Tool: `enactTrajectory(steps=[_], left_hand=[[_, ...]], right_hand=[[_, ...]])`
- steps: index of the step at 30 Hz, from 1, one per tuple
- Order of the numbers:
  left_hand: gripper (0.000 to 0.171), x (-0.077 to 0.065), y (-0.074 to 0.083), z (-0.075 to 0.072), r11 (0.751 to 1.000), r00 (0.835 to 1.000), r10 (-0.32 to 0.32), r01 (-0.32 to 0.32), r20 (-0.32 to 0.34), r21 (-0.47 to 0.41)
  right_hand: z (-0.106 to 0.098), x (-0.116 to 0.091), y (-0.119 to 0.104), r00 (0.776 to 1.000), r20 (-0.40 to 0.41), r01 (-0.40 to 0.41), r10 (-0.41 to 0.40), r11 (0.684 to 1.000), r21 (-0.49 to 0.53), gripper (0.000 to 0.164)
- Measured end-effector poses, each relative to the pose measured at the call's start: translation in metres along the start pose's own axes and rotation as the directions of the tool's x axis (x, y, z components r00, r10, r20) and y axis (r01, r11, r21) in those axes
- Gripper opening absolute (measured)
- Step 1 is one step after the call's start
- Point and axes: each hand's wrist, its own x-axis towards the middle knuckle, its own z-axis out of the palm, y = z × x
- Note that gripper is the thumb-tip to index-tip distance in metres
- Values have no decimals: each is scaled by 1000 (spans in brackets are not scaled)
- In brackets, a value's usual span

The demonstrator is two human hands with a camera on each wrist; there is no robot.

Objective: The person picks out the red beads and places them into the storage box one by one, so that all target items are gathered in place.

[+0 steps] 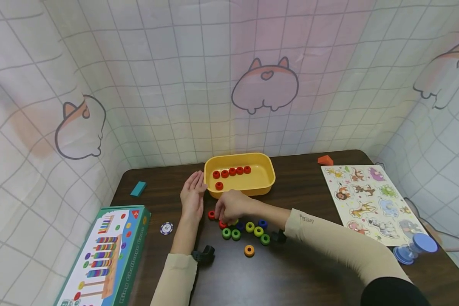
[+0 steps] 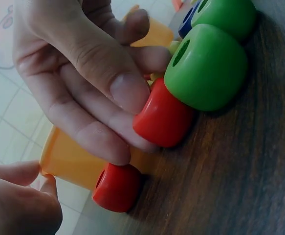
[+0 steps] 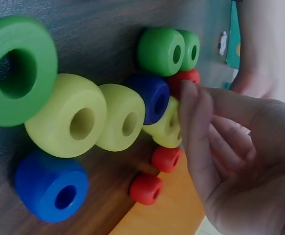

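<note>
One red bead (image 2: 166,120) lies at the right hand's (image 1: 232,205) curled fingertips, thumb touching; grip unclear. Beyond sits the yellow tray (image 1: 240,182), touched by the straight-fingered, unladen left hand (image 1: 193,196).

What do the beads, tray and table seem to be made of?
Beads: painted wood or plastic; smooth, rounded, evenly coloured, with soft highlights. No grain shows, so I can't say which.
Tray: probably moulded plastic, judging by its uniform yellow, rounded corners and seamless-looking walls.
Table: wood or wood-look laminate; dark brown streaks like grain, with a slight sheen.
</note>
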Motion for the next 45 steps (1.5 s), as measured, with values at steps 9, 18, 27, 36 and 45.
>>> enactTrajectory(steps=[9, 18, 27, 36, 45], left_hand=[[56, 0, 1, 1, 1000, 1000, -5, 5, -3, 7], [56, 0, 1, 1, 1000, 1000, -5, 5, -7, -3], [55, 1, -1, 1, 1000, 1000, -1, 1, -13, 13], [57, 0, 1, -1, 1000, 1000, 6, -6, 6, -11], [59, -3, 5, 2, 1000, 1000, -3, 4, 30, -18]], right_hand=[[0, -3, -6, 998, -1, -68, 68, 995, -67, 16], [3, -6, -11, 995, 53, -82, 81, 996, 19, 22], [-3, -8, -5, 993, 109, -69, 53, 986, 153, 23], [-52, -12, -15, 990, 143, -26, -19, 953, 301, 25], [-100, 12, -8, 999, 24, -50, 44, 931, 362, 26]])
